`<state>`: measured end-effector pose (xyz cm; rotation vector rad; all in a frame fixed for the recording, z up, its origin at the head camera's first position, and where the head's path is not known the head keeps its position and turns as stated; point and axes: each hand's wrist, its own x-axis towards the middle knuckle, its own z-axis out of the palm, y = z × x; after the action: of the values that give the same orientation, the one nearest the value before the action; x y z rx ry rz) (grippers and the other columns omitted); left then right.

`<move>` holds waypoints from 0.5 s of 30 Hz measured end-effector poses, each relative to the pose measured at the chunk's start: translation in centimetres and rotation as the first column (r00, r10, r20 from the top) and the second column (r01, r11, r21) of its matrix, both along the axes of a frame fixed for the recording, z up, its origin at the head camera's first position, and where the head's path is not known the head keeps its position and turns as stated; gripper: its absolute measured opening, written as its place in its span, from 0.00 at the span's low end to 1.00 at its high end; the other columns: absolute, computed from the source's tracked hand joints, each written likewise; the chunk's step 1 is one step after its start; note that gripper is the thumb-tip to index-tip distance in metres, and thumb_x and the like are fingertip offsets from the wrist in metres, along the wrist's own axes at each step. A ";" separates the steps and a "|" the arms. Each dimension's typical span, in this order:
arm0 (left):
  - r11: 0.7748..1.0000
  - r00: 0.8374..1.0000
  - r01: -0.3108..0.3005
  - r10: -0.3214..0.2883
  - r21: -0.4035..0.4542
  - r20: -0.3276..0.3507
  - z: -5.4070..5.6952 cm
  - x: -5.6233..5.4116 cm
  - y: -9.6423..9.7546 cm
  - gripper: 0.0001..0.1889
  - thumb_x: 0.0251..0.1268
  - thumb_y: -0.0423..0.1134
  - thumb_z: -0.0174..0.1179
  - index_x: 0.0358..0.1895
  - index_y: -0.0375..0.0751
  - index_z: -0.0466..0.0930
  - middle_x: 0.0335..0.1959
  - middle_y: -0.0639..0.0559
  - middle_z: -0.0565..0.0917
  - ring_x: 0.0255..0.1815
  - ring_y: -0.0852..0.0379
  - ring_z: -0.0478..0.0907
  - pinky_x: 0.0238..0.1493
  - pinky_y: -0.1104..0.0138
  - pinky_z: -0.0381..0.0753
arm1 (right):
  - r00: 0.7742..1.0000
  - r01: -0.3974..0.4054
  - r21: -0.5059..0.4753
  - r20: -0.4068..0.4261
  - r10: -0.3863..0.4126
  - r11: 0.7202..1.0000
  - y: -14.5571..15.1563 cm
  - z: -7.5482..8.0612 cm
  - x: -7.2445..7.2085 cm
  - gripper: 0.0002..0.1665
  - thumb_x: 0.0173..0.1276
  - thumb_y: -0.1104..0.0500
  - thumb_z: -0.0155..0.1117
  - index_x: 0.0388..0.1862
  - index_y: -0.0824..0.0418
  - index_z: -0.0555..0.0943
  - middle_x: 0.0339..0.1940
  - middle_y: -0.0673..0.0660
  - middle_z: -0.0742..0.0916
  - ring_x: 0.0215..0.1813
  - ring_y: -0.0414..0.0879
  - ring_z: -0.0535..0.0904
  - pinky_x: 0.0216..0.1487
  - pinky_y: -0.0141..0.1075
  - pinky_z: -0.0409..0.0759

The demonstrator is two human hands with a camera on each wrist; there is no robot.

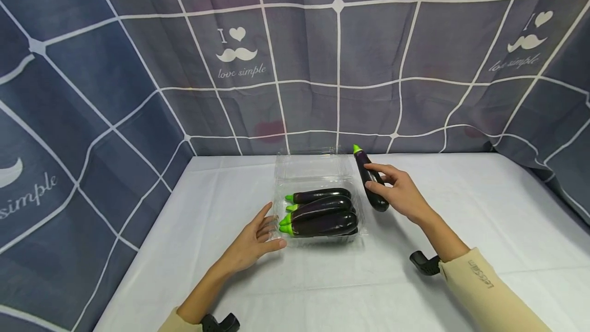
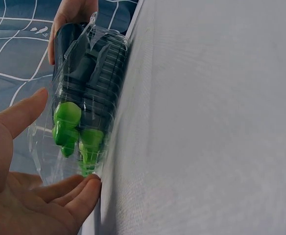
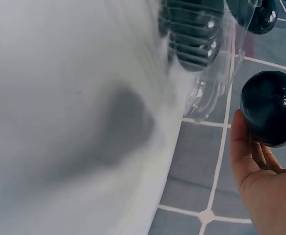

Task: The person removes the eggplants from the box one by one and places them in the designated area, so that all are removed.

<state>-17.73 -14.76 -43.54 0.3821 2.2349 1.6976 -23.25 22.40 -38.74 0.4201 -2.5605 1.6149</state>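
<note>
Head view: right hand point(image 1: 400, 190) grips a tilted eggplant point(image 1: 369, 176); left hand point(image 1: 251, 242), fingers spread, meets the clear box point(image 1: 313, 240).

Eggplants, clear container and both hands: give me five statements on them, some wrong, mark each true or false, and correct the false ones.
1. The right hand holds an eggplant. True.
2. The container is closed. False: the lid of the clear container is folded back, open.
3. The left hand is at the end of the container. True.
4. The packed eggplants have their green stem ends toward the left hand. True.
5. The held eggplant is inside the container. False: in the head view it is outside, to the container's right.
</note>
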 end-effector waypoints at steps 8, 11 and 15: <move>1.000 1.000 -0.007 0.007 0.000 0.003 -0.1 -0.1 0.1 0.54 0.61 0.42 0.71 0.81 0.45 0.40 0.74 0.35 0.58 0.73 0.39 0.59 0.71 0.54 0.64 | 0.998 0.022 0.024 0.063 -0.023 0.999 1.5 -0.7 0.3 0.31 0.69 0.57 0.67 0.70 0.61 0.73 0.60 0.67 0.78 0.52 0.54 0.76 0.38 0.32 0.80; 1.000 1.000 -0.004 0.004 0.000 0.005 -0.1 -0.1 0.0 0.54 0.61 0.42 0.71 0.81 0.45 0.40 0.75 0.35 0.58 0.74 0.39 0.58 0.71 0.54 0.63 | 0.995 0.022 0.056 0.092 -0.027 0.998 2.1 -1.0 0.5 0.32 0.70 0.57 0.66 0.71 0.61 0.72 0.60 0.68 0.77 0.57 0.59 0.73 0.43 0.33 0.79; 1.000 1.000 0.003 -0.003 0.000 0.004 -0.1 -0.1 0.0 0.54 0.61 0.42 0.71 0.81 0.46 0.39 0.75 0.35 0.58 0.74 0.39 0.58 0.71 0.54 0.63 | 0.989 0.013 0.107 0.142 -0.028 0.994 2.7 -1.4 0.7 0.33 0.69 0.58 0.65 0.72 0.62 0.70 0.63 0.69 0.75 0.63 0.62 0.69 0.51 0.38 0.76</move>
<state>-17.78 -14.72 -43.64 0.3809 2.2300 1.6958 -22.54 25.06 -40.11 0.2947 -2.7555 1.5611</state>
